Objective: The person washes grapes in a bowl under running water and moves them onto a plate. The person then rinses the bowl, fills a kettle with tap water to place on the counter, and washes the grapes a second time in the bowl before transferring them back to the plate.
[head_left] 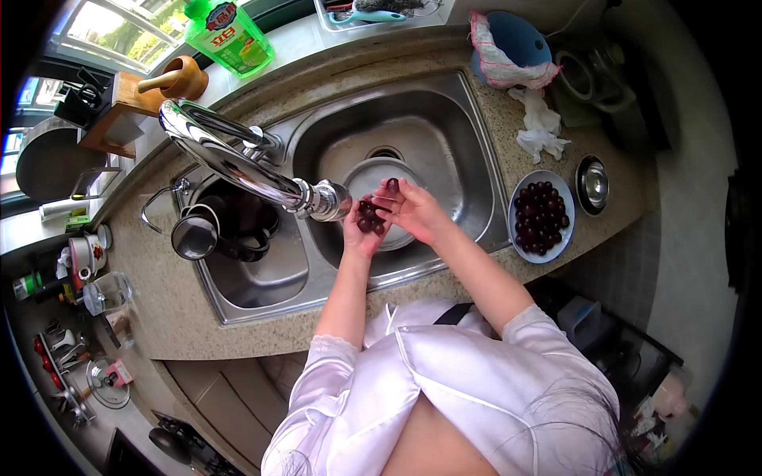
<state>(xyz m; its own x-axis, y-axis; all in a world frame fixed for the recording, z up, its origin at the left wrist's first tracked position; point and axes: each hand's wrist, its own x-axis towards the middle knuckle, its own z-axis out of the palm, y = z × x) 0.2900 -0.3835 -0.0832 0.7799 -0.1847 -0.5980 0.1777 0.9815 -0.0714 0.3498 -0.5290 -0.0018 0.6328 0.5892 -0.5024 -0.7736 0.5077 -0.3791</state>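
Note:
My left hand [359, 238] is cupped below the tap spout, cradling several dark red grapes [370, 220]. Close against it, my right hand [419, 216] pinches a single grape [392, 184] at its fingertips. Both hands are over the large sink basin [429, 135]. Under them sits a pale round bowl [361, 170], partly hidden by the hands; its contents cannot be made out. On the counter to the right, a white bowl [516, 198] holds a pile of the same dark grapes [543, 217].
The chrome tap [238, 170] arches in from the left, close to my left hand. Dark cookware [242, 226] fills part of the small basin. Small metal bowls [593, 185], crumpled white tissue [540, 127] and a lined blue bin [516, 40] stand right. Green dish soap [230, 40] is behind.

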